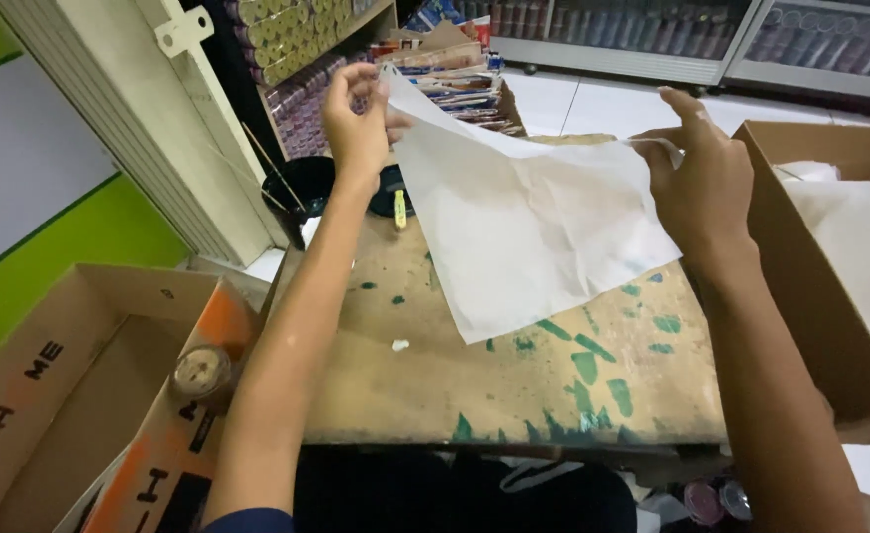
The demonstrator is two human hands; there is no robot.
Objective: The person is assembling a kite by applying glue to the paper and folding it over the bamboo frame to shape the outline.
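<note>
White paper sheet point(524, 227) hangs stretched across the middle of the frame, lifted above a paint-stained wooden board point(514, 375). Left hand point(361, 118), at upper centre, pinches the sheet's top corner between fingers and thumb; right hand point(697, 173), at upper right, grips the opposite edge. An open cardboard box point(800, 266) with more white sheets sits at the right edge, another printed box point(79, 395) at lower left, and a black bowl point(302, 188) lies beyond the board

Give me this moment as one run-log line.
left hand: pinching far corner of white paper sheet | right hand: gripping its right edge | sheet: held up over paint-stained wooden board | open cardboard boxes either side
</note>
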